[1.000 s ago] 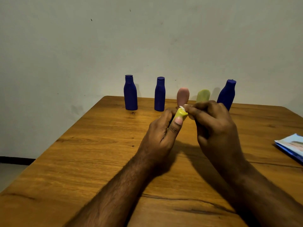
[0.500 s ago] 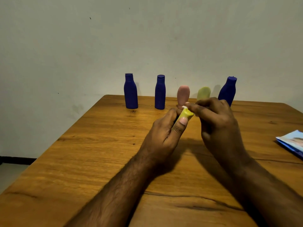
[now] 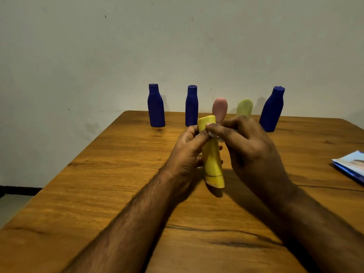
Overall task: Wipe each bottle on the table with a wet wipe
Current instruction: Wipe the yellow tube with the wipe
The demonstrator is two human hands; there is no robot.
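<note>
My left hand [image 3: 188,149] grips a yellow bottle [image 3: 211,154] above the middle of the table, its cap end pointing down toward me. My right hand [image 3: 250,148] pinches a small white wet wipe [image 3: 215,135] against the bottle's upper side; most of the wipe is hidden by the fingers. Along the far edge stand three dark blue bottles [image 3: 156,106] [image 3: 191,106] [image 3: 272,110], a pink bottle [image 3: 220,109] and a pale green bottle [image 3: 244,107], the last two partly behind my hands.
The wooden table [image 3: 110,170] ends at a plain wall behind the bottles. A blue and white wipe packet [image 3: 350,166] lies at the right edge. The floor shows at the lower left.
The yellow bottle has turned in my left hand, so its full length and cap end now show. My right hand with the wipe has shifted onto the bottle's side.
</note>
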